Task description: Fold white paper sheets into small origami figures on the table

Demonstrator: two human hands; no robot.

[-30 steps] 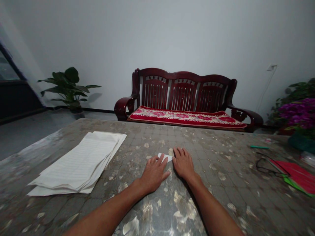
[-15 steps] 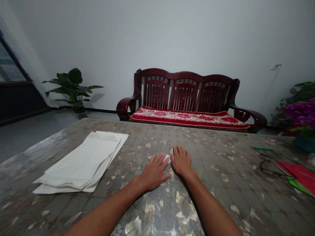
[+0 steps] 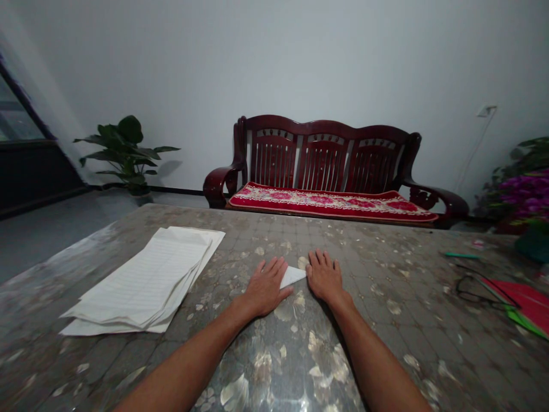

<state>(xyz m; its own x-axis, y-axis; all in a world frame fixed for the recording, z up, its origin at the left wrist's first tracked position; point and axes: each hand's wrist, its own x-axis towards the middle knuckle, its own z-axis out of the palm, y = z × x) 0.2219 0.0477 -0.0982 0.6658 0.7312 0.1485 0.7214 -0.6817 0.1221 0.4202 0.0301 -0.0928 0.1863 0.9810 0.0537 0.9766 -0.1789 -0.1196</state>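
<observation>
left hand (image 3: 265, 289): spread flat over white paper (image 3: 293, 276)
right hand (image 3: 326, 278): fingers uncurled, at tip
risk: could skew under uneven pressure

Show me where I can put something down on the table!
Free: between the paper stack and left hand, and between the right hand and the glasses. Crowded: the right side, where the glasses overlap a red sheet, and the middle, with white paper between the hands.
</observation>
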